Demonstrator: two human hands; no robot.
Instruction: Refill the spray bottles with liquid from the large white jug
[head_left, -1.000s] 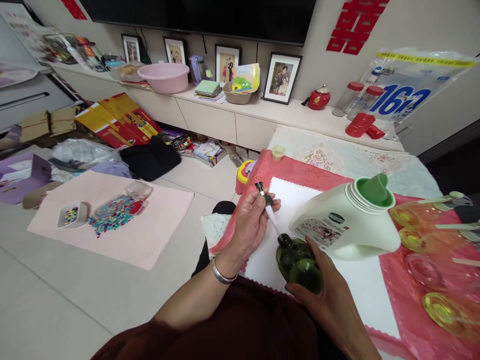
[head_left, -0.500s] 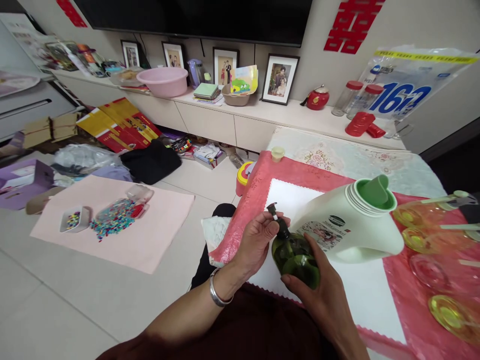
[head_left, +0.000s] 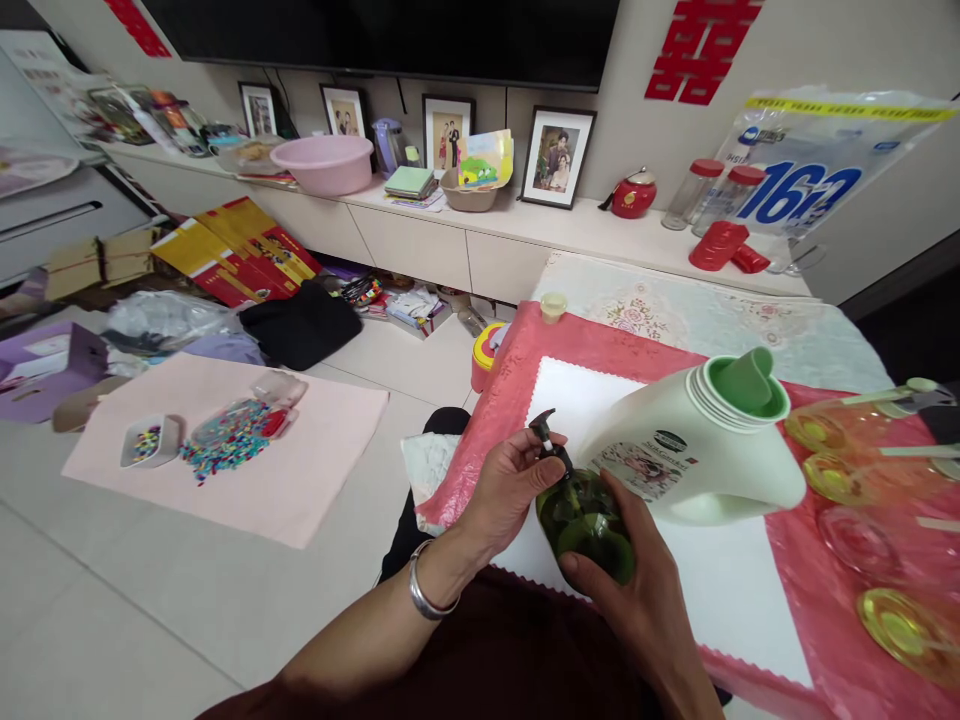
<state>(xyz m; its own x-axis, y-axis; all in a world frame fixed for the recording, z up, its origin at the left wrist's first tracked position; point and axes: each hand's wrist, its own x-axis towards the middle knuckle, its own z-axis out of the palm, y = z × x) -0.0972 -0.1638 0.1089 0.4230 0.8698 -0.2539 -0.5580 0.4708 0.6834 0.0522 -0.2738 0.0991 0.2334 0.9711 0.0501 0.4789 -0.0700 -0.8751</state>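
A green see-through pump bottle (head_left: 586, 520) is tilted over the near edge of the white sheet (head_left: 739, 590). My left hand (head_left: 510, 485), with a silver bangle at the wrist, has its fingers closed around the collar of the black pump head (head_left: 551, 440). Wrapped around the bottle's body is my right hand (head_left: 637, 560). Just beyond the bottle stands a large pale-green detergent jug (head_left: 697, 460), open at the top, with a green spout (head_left: 750, 385) inside its neck. The fingertips on the far side of the bottle are partly hidden.
A small pale cup (head_left: 553, 307) stands at the red tablecloth's far corner. Yellow and pink clear-walled containers (head_left: 896, 620) line the right side. On the floor, a pink sheet (head_left: 300, 470) bears colourful beads (head_left: 229, 440). A long cabinet (head_left: 420, 235) runs along the wall.
The pump bottle has turned and shifted slightly left in my hands, and its nozzle now points toward the right. Both hands keep their hold.
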